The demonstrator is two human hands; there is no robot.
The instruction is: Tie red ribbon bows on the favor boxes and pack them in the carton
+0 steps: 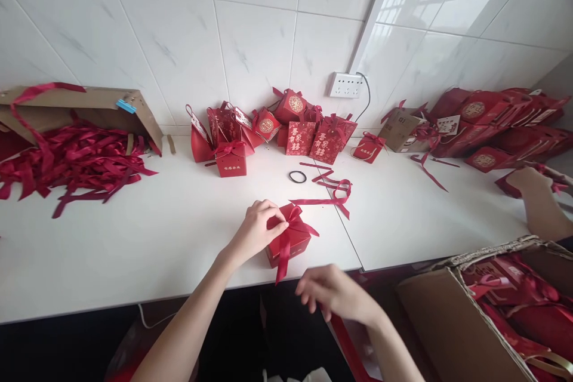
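On the near part of the white table stands a small red gift box (299, 245) with a red satin ribbon bow (293, 221) tied on its top. The thumb and fingers of my left hand (262, 227) pinch the ribbon at the bow, and a tail hangs down the box's front. My right hand (333, 293) is off the table's front edge, just below and right of the box. Its fingers are loosely bent, slightly blurred, and I see nothing between them. Behind the box lie loose red ribbon pieces (342, 191) and a black hair tie (297, 176).
A cardboard box (147, 113) on its side spills many red ribbons (89, 161) at left. Finished gift boxes (231, 158) line the wall below a power strip (345, 85). At right, a co-worker's hand (530, 185) touches a red box; a carton (430, 304) sits in front.
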